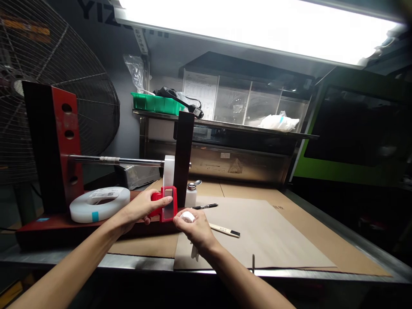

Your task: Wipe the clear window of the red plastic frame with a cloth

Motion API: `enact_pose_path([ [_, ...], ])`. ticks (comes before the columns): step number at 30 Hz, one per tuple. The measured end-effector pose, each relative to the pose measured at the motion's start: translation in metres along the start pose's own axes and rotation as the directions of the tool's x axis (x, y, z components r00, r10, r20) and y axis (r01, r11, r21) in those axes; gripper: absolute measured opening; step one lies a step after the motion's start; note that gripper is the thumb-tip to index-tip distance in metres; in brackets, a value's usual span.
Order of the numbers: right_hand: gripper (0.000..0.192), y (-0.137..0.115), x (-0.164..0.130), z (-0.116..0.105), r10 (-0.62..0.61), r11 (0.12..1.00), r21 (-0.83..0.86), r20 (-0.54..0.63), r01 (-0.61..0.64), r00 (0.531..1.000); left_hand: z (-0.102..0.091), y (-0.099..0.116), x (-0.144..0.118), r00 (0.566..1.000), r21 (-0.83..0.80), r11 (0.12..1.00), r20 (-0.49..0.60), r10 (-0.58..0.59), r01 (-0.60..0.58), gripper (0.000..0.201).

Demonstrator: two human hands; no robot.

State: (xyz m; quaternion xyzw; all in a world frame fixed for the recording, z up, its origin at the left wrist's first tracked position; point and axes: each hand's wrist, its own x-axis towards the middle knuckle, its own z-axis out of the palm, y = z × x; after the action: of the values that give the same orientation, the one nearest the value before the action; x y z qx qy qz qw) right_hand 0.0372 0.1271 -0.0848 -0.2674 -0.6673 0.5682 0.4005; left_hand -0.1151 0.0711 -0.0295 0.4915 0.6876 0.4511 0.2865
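Observation:
My left hand [141,208] grips a small red frame-shaped tool [168,205] with a clear window, at the foot of a red and black stand [61,141]. My right hand [195,227] is closed around a small white roll of tape [187,216], with a white strip hanging below the hand. Both hands meet just in front of a white tape roll [169,171] mounted on the stand's steel rod [116,160]. A large white tape roll [99,203] lies flat on the stand's base to the left.
A black pen [204,207], a small white bottle with a metal cap [191,194] and a flat wooden stick [224,230] lie on brown paper [277,231]. A big fan [48,81] stands at left. A shelf behind holds a green tray [154,103].

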Motion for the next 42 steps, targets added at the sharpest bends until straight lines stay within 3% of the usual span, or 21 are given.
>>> enact_pose_path([
  [15, 0.019, 0.003, 0.001, -0.001, -0.037, 0.997, -0.068, -0.008, 0.037, 0.999, 0.001, -0.002, 0.004, 1.000, -0.021, 1.000, -0.010, -0.005, 0.005, 0.060],
  [23, 0.014, 0.000, -0.001, -0.004, -0.192, 0.935, -0.306, -0.006, 0.181, 0.981, 0.003, -0.002, 0.001, 0.999, -0.028, 0.999, -0.033, -0.017, 0.016, 0.057],
  [26, 0.026, 0.002, -0.005, -0.009, -0.380, 0.767, -0.525, 0.090, 0.368, 0.920, 0.002, -0.001, 0.000, 1.000, -0.045, 0.999, -0.028, -0.010, 0.009, 0.055],
  [29, 0.052, 0.011, -0.008, -0.014, -0.548, 0.417, -0.703, 0.311, 0.576, 0.776, 0.001, 0.000, 0.000, 1.000, -0.067, 0.998, -0.010, 0.018, -0.019, 0.050],
  [31, 0.059, 0.018, -0.010, -0.016, -0.559, 0.167, -0.775, 0.434, 0.609, 0.707, 0.001, -0.001, 0.001, 0.999, -0.075, 0.997, -0.011, 0.036, -0.036, 0.048],
  [33, 0.060, 0.022, -0.012, -0.015, -0.522, 0.004, -0.806, 0.503, 0.592, 0.689, 0.001, -0.002, 0.001, 0.999, -0.074, 0.996, -0.019, 0.044, -0.045, 0.047],
  [34, 0.060, 0.023, -0.013, -0.015, -0.502, -0.035, -0.808, 0.523, 0.589, 0.689, 0.000, -0.003, 0.002, 0.999, -0.071, 0.996, -0.022, 0.044, -0.046, 0.048],
  [36, 0.062, 0.021, -0.014, -0.015, -0.460, -0.011, -0.802, 0.535, 0.598, 0.709, -0.001, -0.005, 0.002, 0.999, -0.061, 0.997, -0.025, 0.038, -0.040, 0.049],
  [38, 0.059, 0.014, -0.011, -0.021, -0.398, 0.113, -0.831, 0.465, 0.545, 0.791, -0.003, -0.007, 0.003, 0.999, -0.047, 0.999, -0.024, 0.021, -0.023, 0.051],
  [40, 0.044, 0.007, -0.004, -0.035, -0.310, 0.216, -0.884, 0.340, 0.414, 0.888, -0.004, -0.008, 0.003, 1.000, -0.035, 0.999, -0.025, 0.006, -0.007, 0.053],
  [42, 0.030, 0.003, 0.007, -0.057, -0.222, 0.233, -0.929, 0.237, 0.287, 0.946, -0.006, -0.008, 0.002, 0.999, -0.021, 1.000, -0.033, -0.007, 0.007, 0.054],
])
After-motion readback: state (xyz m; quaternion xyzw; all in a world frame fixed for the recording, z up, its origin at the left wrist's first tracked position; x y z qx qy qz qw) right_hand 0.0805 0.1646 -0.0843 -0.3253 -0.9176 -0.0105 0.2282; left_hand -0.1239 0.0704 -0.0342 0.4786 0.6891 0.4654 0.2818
